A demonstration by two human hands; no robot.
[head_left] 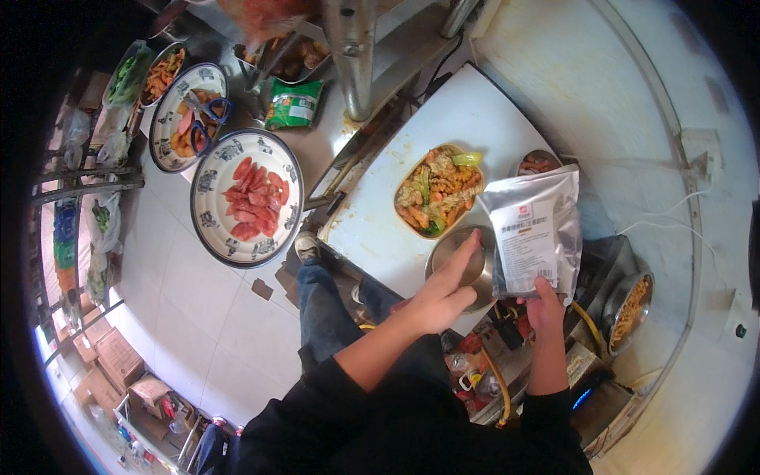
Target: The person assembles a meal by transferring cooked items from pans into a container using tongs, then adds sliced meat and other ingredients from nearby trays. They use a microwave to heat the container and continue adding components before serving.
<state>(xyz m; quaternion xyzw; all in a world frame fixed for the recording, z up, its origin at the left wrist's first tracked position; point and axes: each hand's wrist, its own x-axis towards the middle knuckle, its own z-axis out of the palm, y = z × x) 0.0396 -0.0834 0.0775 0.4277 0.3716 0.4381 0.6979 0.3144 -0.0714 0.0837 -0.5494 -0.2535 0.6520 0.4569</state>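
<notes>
A silver foil pouch [532, 229] with a white printed label stands upright in my right hand [545, 305], gripped at its lower edge with the thumb over the front. To its left, my left hand [445, 297] reaches over a round metal bowl [484, 279] with its fingers stretched out and nothing visible in them. The hand hides part of the bowl. Just beyond it, on the white tabletop [372, 214], is a tray of mixed cooked food [439, 190] with noodles and green leaves. A small dish of reddish food [540, 162] sits partly behind the pouch.
On the left are a plate of sliced sausage [252, 198], a second plate [166, 134] with blue-handled scissors [207, 123], and a green packet [294, 104]. A metal post [348, 59] rises at the table's far side. Another metal bowl [631, 313] holds yellowish food at the right.
</notes>
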